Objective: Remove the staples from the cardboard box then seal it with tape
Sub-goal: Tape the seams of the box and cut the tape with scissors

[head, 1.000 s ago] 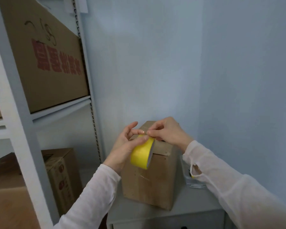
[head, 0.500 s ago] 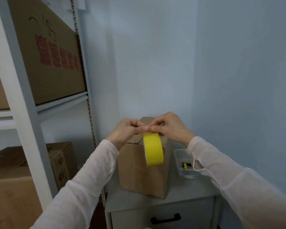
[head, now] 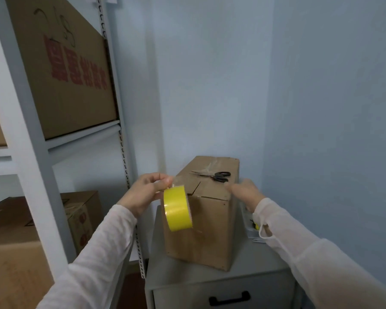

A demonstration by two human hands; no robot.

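Grey laminate topped the low cabinet, which stood in a corner of pale blue walls and had a black drawer handle on its front. The cardboard box stood upright on the cabinet top, its flaps closed, with black-handled scissors lying across the lid. A clear tray sat just beside the box on the right, mostly hidden by a sleeve.

The left hand pinched the yellow tape roll at its top edge, so that the roll hung in front of the box's near left corner. The right hand hovered by the box's near right top edge, too blurred to tell whether its fingers were apart or closed.

To the left rose a white metal shelving unit. Its large carton bore red printed characters and a dark handwritten scrawl, neither legible. Lower cartons carried small red marks.
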